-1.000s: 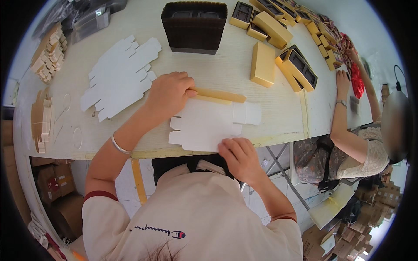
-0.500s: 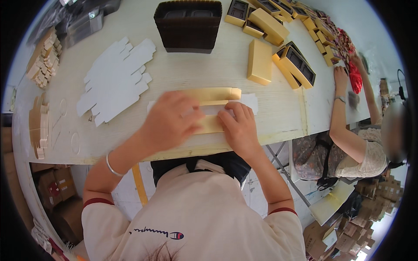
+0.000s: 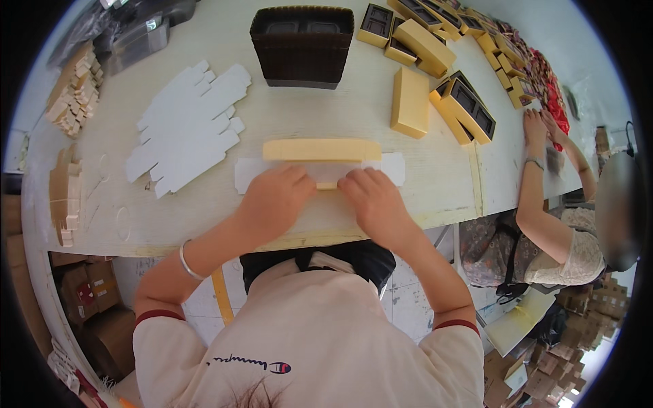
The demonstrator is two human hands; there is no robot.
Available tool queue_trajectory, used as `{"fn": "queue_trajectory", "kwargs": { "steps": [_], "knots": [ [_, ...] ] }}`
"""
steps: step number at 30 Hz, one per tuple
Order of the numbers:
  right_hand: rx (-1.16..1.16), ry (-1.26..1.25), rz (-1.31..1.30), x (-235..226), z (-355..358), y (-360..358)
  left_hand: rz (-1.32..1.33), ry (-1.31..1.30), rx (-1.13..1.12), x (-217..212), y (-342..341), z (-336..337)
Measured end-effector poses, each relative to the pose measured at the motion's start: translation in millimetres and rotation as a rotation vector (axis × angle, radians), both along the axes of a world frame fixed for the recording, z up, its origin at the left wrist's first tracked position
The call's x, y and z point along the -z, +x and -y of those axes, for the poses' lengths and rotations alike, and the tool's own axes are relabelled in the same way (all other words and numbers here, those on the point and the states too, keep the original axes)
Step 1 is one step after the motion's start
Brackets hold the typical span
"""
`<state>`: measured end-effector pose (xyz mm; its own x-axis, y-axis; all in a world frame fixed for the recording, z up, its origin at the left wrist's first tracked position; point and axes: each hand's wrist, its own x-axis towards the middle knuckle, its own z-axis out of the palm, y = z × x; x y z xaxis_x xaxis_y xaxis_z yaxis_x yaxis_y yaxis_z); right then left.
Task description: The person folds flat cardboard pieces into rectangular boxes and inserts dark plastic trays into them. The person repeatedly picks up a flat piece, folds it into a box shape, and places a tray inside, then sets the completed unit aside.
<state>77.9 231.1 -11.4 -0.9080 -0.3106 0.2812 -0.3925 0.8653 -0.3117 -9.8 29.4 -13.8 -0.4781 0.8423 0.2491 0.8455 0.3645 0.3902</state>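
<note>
Fingers (image 3: 297,171) of the left hand (image 3: 273,202) and right hand (image 3: 376,205) bend, half closed, onto the near gold fold (image 3: 327,185) of a carton (image 3: 322,150) lying near the front of the table (image 3: 435,180); I cannot tell whether either hand pinches it. Beyond, flat white cartons (image 3: 190,126) lie left, a brown tray stack (image 3: 301,58) stands, and gold boxes (image 3: 410,102) sit right.

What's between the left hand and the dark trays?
Head view: beyond the left hand, the carton, then bare tabletop up to the dark trays.
</note>
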Motion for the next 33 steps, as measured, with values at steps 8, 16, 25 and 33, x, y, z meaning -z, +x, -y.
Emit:
{"fn": "queue_trajectory", "kwargs": {
  "steps": [8, 16, 25, 33],
  "knots": [
    [-0.132, -0.068, 0.088, -7, -15, -21, -0.208, 0.255, -0.117, -42, -39, -1],
    [-0.089, 0.212, -0.070, -22, 1, -12, 0.438, 0.181, -0.074, -14, -40, -4],
    [-0.167, -0.372, 0.050, 6, 12, -5, 0.738, 0.014, 0.235, -14, -26, 17],
    [-0.005, -0.495, 0.195, -5, 25, -8, 0.393, 0.081, 0.247, -9, -24, 14]
  ]
}}
